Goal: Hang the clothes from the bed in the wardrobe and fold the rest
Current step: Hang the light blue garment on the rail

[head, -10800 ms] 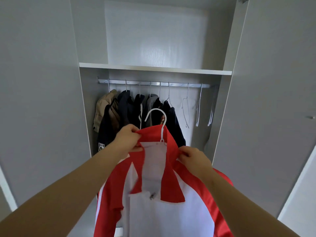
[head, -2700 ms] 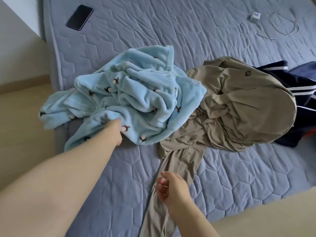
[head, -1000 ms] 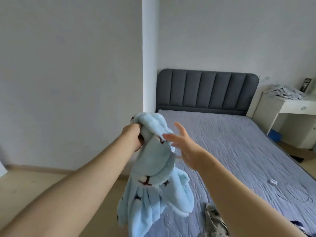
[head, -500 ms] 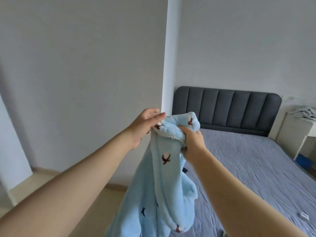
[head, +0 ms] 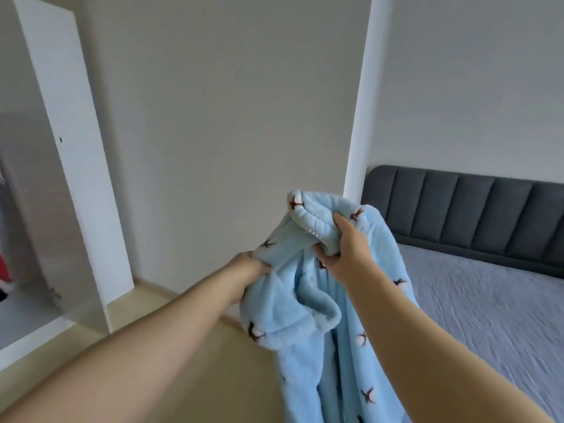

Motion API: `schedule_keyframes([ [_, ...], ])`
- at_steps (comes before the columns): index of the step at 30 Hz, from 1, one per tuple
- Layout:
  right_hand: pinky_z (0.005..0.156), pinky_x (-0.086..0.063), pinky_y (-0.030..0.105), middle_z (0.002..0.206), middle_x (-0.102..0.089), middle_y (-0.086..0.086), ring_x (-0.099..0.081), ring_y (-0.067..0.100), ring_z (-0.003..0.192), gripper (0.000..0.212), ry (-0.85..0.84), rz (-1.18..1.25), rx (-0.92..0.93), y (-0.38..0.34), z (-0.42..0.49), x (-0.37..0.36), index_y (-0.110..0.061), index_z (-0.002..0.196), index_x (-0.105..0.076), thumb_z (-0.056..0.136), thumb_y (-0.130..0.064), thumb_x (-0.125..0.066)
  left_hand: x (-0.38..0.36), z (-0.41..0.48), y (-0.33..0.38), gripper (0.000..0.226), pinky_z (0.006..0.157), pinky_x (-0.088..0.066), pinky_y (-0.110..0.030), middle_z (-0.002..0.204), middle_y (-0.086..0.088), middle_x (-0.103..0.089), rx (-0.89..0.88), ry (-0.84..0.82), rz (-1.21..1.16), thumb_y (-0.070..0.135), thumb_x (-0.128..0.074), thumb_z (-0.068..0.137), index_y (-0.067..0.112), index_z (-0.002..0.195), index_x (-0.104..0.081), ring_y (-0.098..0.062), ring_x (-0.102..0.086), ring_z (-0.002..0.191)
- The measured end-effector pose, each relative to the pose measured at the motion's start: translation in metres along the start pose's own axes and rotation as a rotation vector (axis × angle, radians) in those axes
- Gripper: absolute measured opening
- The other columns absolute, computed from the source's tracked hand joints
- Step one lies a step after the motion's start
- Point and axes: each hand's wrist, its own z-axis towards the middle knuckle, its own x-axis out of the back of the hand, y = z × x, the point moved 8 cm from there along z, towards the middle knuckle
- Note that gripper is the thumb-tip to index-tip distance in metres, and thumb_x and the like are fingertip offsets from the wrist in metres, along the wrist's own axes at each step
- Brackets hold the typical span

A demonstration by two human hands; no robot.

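A fluffy light-blue garment (head: 305, 306) with small dark bird prints hangs in the air in front of me. My right hand (head: 345, 248) grips its bunched top edge from the right. My left hand (head: 248, 270) holds a fold of the same fabric lower and to the left, with its fingers buried in the cloth. The rest of the garment drapes down past the bottom of the view. At the far left the open wardrobe (head: 18, 227) shows, with a bit of red clothing (head: 4, 268) inside.
The wardrobe's white door (head: 76, 154) stands open at the left. A grey wall and a white pillar (head: 355, 117) lie straight ahead. The bed (head: 488, 300) with its dark padded headboard (head: 464, 206) fills the right side. Beige floor lies below my arms.
I have turned left, so the wardrobe has come into view. My left hand has dropped from the garment's top to a lower fold, while my right hand keeps the top edge.
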Motion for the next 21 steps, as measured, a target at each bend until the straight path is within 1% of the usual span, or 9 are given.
schedule_keyframes([
  [3,0.044,-0.047,0.021,0.082,-0.061,0.0,-0.057,0.014,0.067,0.02,0.003,-0.117,0.001,-0.003,-0.006,0.001,-0.022,0.101,-0.057,0.084,-0.029,-0.066,0.03,-0.007,0.029,0.026,0.05,-0.05,-0.021,0.073,-0.008,-0.068,-0.048,0.12,-0.278,0.009,-0.059,0.087,0.004,0.112,-0.062,-0.019,-0.063,0.06],
  [4,0.042,-0.044,0.019,0.078,-0.059,0.0,-0.054,0.013,0.062,0.02,0.007,-0.161,-0.003,-0.002,-0.007,0.003,-0.022,0.099,-0.058,0.083,-0.031,-0.067,0.036,-0.011,0.036,0.026,0.051,-0.05,-0.022,0.072,-0.008,-0.066,-0.035,0.139,-0.357,0.014,-0.06,0.087,0.003,0.111,-0.061,-0.019,-0.062,0.061],
  [7,0.041,-0.039,0.019,0.077,-0.055,-0.001,-0.049,0.012,0.06,0.023,0.039,-0.269,-0.037,0.003,-0.011,0.014,-0.021,0.094,-0.056,0.08,-0.035,-0.069,0.051,-0.027,0.051,0.034,0.075,-0.045,-0.026,0.098,-0.013,-0.062,0.048,0.217,-0.41,0.029,-0.056,0.09,0.004,0.113,-0.055,-0.021,-0.055,0.085],
  [9,0.046,-0.039,0.023,0.08,-0.054,0.001,-0.049,0.014,0.064,0.024,0.058,-0.342,-0.061,0.009,-0.011,0.022,-0.017,0.097,-0.055,0.081,-0.03,-0.067,0.058,-0.042,0.059,0.029,0.086,-0.042,-0.021,0.117,-0.015,-0.058,0.05,0.225,-0.391,0.024,-0.046,0.096,0.003,0.114,-0.053,-0.021,-0.052,0.097],
  [12,0.059,-0.04,0.025,0.083,-0.052,0.004,-0.046,0.018,0.067,0.035,0.043,-0.559,0.012,0.019,-0.012,0.019,0.004,0.109,-0.048,0.082,-0.017,-0.056,0.072,-0.064,0.06,0.027,0.053,-0.046,-0.019,0.069,-0.011,-0.059,0.007,0.218,-0.415,0.018,-0.043,0.095,0.004,0.074,-0.051,-0.018,-0.05,0.066],
  [14,0.083,-0.047,0.037,0.103,-0.058,0.006,-0.055,0.026,0.09,0.043,0.016,-0.822,0.176,0.025,-0.016,0.002,-0.004,0.118,-0.046,0.08,-0.02,-0.055,0.088,-0.077,0.052,0.027,0.055,-0.042,-0.022,0.061,-0.008,-0.054,-0.004,0.262,-0.455,0.018,-0.047,0.092,0.007,0.068,-0.047,-0.018,-0.048,0.062],
  [17,0.108,-0.031,0.051,0.143,-0.037,0.004,-0.035,0.029,0.131,0.075,-0.292,-1.019,0.383,0.05,-0.039,-0.054,-0.027,0.141,-0.029,0.074,-0.024,-0.063,0.113,-0.09,0.035,0.027,0.066,-0.04,-0.026,0.063,-0.008,-0.053,0.01,0.363,-0.4,0.015,-0.048,0.092,0.008,0.066,-0.046,-0.02,-0.048,0.067],
  [19,0.109,-0.032,0.049,0.149,-0.03,0.0,-0.032,0.024,0.134,0.096,-0.678,-0.893,0.272,0.089,-0.066,-0.095,-0.032,0.146,-0.018,0.063,-0.019,-0.065,0.138,-0.098,0.025,0.032,0.057,-0.039,-0.023,0.04,-0.004,-0.051,0.017,0.452,-0.343,0.012,-0.045,0.093,0.008,0.062,-0.042,-0.019,-0.046,0.057],
  [21,0.104,-0.04,0.043,0.143,-0.041,-0.002,-0.044,0.019,0.127,0.098,-0.955,-0.761,0.075,0.126,-0.087,-0.118,-0.032,0.145,-0.02,0.059,-0.016,-0.063,0.162,-0.101,0.015,0.031,0.034,-0.038,-0.015,0.025,0.003,-0.043,0.036,0.493,-0.291,0.01,-0.042,0.094,0.009,0.063,-0.04,-0.018,-0.049,0.046],
])
